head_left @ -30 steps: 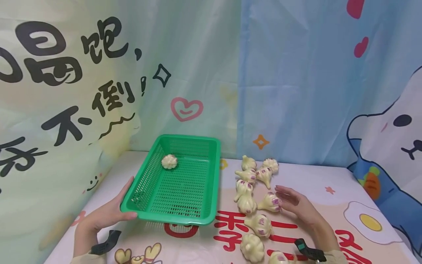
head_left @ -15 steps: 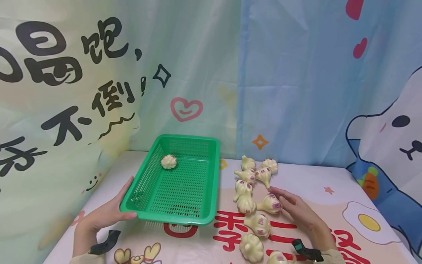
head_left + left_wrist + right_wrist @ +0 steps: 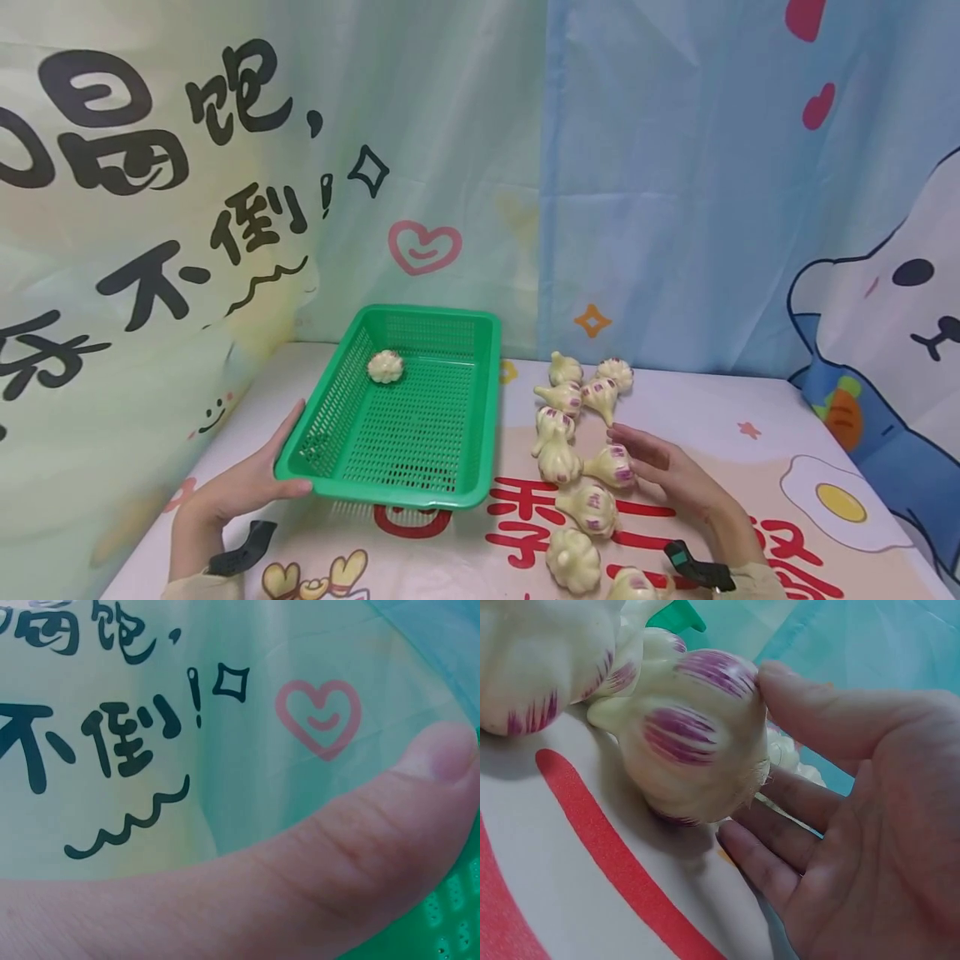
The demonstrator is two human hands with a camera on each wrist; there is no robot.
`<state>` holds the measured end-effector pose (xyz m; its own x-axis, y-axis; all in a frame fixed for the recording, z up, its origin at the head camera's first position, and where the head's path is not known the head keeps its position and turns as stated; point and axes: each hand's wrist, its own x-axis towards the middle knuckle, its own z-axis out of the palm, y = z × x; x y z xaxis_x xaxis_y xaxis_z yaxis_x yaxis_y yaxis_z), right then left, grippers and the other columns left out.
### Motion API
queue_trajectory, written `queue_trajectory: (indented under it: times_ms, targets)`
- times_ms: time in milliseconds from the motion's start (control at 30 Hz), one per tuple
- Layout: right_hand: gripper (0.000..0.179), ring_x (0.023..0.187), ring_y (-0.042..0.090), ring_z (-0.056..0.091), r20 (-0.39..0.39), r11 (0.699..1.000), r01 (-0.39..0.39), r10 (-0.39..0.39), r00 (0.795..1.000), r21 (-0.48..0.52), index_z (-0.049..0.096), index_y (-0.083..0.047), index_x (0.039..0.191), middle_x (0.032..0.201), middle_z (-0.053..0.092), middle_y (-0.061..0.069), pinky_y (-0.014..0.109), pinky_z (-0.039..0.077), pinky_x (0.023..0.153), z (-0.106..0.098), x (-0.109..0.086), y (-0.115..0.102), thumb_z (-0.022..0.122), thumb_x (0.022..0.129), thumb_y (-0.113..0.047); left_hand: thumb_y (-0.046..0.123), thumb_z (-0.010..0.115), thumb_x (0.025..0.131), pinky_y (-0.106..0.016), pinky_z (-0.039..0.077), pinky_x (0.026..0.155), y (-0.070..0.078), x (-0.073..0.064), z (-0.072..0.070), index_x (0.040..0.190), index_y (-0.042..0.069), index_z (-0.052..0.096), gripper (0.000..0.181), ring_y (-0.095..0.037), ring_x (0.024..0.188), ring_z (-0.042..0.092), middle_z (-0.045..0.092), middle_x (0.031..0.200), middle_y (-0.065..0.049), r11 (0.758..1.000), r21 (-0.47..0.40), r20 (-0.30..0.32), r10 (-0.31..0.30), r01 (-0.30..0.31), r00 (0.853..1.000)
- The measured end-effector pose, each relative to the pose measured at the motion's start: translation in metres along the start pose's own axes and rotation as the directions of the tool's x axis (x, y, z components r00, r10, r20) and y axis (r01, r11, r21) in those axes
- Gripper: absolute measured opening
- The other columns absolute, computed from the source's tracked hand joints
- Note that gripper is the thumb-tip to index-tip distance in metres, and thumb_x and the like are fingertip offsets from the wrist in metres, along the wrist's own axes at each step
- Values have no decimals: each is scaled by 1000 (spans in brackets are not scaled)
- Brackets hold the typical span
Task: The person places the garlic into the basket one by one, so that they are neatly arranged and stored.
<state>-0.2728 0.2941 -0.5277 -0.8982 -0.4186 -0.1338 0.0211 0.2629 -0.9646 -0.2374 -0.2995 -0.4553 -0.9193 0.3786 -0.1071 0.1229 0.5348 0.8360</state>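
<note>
You were likely at the pick step: left hand point(image 3: 249, 481) gripped the green perforated plastic basket point(image 3: 487, 408), right hand point(image 3: 678, 479) cupped loosely at the cream, purple-striped garlic bulb point(image 3: 615, 467) on the table point(image 3: 690, 404) (thumb touching, not clamped). Closing fingers seemed called for next.

On the pale fabric backdrop point(image 3: 352, 92), black Chinese lettering reads 饱, point(image 3: 238, 92) toward 10 o'clock and 不倒! point(image 3: 243, 225) toward 9 o'clock; the characters cut off at the frame's left edge cannot be read surely. On the printed tablecloth point(image 3: 697, 408), a red 季 point(image 3: 517, 521) stands near 6 o'clock. Another red character under the green plastic basket point(image 3: 390, 498) is too covered to read.
</note>
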Motion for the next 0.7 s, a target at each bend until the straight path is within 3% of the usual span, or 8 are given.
queue_trajectory:
  times_ms: [267, 700]
  targets:
    - [62, 122, -15, 41, 52, 999, -14, 12, 999, 49, 28, -13, 150, 155, 26, 17, 10, 39, 96, 0, -1, 1, 56, 95, -16, 29, 71, 85, -59, 27, 104, 0, -1, 0, 151, 13, -16, 111, -46, 139, 12, -2, 156, -27, 1000, 5, 2, -1, 1, 1000]
    - [57, 122, -14, 42, 134, 998, 30, -22, 991, -61, 32, -10, 149, 155, 26, 17, 9, 37, 95, 0, -3, -7, 53, 96, -16, 26, 73, 83, -65, 21, 104, 1, -3, 2, 152, 19, -14, 112, -45, 140, 12, 1, 157, -27, 1000, -6, -14, 29, -29, 999]
